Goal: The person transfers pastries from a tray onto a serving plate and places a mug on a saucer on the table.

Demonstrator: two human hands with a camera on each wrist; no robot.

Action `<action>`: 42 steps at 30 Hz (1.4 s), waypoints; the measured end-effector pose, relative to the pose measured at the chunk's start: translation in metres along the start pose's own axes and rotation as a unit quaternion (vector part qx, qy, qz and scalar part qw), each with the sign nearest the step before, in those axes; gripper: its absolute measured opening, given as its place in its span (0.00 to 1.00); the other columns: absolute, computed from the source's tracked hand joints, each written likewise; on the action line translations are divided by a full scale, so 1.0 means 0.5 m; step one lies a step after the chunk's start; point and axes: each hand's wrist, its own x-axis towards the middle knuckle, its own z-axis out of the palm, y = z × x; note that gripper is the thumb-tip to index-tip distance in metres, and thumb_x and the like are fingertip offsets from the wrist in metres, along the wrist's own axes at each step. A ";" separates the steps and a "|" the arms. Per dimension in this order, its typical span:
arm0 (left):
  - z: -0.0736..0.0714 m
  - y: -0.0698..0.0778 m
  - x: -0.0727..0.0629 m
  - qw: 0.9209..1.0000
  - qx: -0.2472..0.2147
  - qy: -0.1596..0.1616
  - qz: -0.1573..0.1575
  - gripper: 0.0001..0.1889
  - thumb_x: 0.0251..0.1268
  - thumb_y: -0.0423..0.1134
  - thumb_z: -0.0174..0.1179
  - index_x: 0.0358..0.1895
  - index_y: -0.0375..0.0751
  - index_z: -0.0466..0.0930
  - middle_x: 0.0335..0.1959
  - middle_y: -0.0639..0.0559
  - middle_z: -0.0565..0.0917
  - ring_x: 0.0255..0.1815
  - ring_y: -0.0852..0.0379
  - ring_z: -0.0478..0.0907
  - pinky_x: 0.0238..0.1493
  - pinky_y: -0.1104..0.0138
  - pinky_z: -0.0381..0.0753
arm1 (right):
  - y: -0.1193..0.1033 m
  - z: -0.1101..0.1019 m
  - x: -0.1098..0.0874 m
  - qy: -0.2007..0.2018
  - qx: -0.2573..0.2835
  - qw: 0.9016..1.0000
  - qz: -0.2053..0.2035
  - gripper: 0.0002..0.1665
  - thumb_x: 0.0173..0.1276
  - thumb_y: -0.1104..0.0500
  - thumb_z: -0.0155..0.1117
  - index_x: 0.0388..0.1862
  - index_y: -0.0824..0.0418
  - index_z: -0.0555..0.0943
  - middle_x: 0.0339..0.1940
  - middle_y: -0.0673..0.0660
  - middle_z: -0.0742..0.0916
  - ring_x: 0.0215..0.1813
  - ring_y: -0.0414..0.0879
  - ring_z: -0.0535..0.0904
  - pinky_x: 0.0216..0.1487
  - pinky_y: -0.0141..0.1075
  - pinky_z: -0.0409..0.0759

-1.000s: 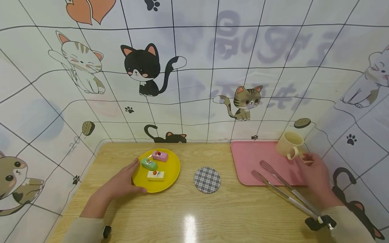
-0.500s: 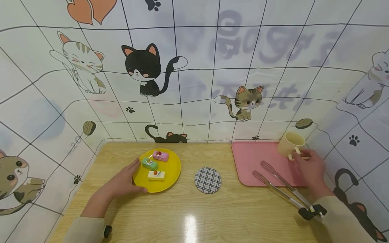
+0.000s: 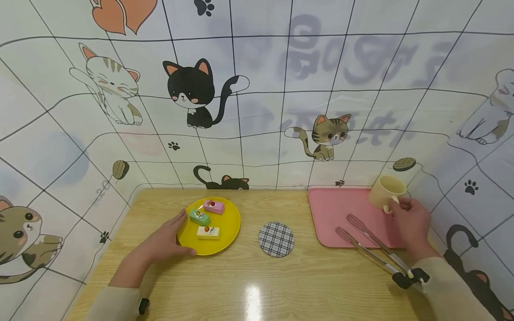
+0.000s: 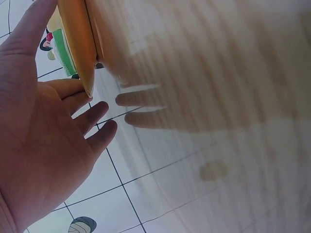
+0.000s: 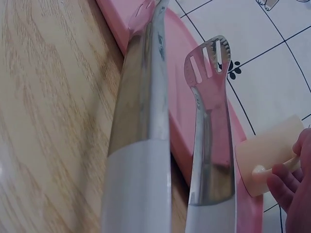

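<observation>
A yellow plate [image 3: 230, 223] bearing three toy cake slices, pink [image 3: 214, 206], green [image 3: 199, 217] and white [image 3: 208, 232], rests on the table. My left hand [image 3: 164, 240] lies along the plate's left rim, thumb and fingers spread and touching the edge. At the far right, my right hand [image 3: 412, 225] pinches the handle of a cream mug [image 3: 386, 191], which stands upright at the back corner of a pink tray [image 3: 331, 211]. Metal tongs [image 3: 371, 243] with white handles lie with their slotted heads over the tray, handle ends under my right wrist.
A round checked coaster [image 3: 276, 239] lies on the wooden table [image 3: 225, 285] between plate and tray. Tiled walls printed with cats [image 3: 190, 93] enclose the table at the back and sides.
My right hand has moved slightly left and settled its fingers on the mug's handle. The mug's handle has turned slightly toward the front. My left hand has stayed at the plate.
</observation>
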 end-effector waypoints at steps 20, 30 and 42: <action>0.005 -0.008 0.003 1.000 -0.004 0.000 0.001 0.71 0.53 0.70 0.82 0.89 0.32 0.53 0.92 0.36 0.50 0.88 0.27 0.52 0.84 0.33 0.58 | 0.005 -0.001 0.002 0.000 -0.043 0.999 0.006 0.35 0.83 0.40 0.64 0.71 0.68 0.82 0.58 0.68 0.90 0.36 0.38 0.82 0.28 0.22 0.79; 0.003 -0.010 0.002 1.000 -0.004 0.003 0.005 0.72 0.52 0.71 0.81 0.89 0.32 0.52 0.92 0.36 0.50 0.88 0.27 0.52 0.84 0.33 0.58 | 0.005 -0.007 -0.002 0.004 -0.063 0.998 -0.007 0.36 0.84 0.41 0.61 0.71 0.70 0.81 0.62 0.72 0.88 0.55 0.60 0.85 0.28 0.22 0.74; 0.002 -0.006 0.004 1.000 0.004 -0.003 0.004 0.71 0.53 0.70 0.81 0.89 0.30 0.52 0.92 0.34 0.49 0.88 0.26 0.52 0.84 0.34 0.58 | -0.021 -0.019 -0.032 0.012 -0.057 0.998 -0.021 0.37 0.83 0.38 0.64 0.72 0.67 0.81 0.61 0.70 0.90 0.42 0.46 0.88 0.28 0.19 0.77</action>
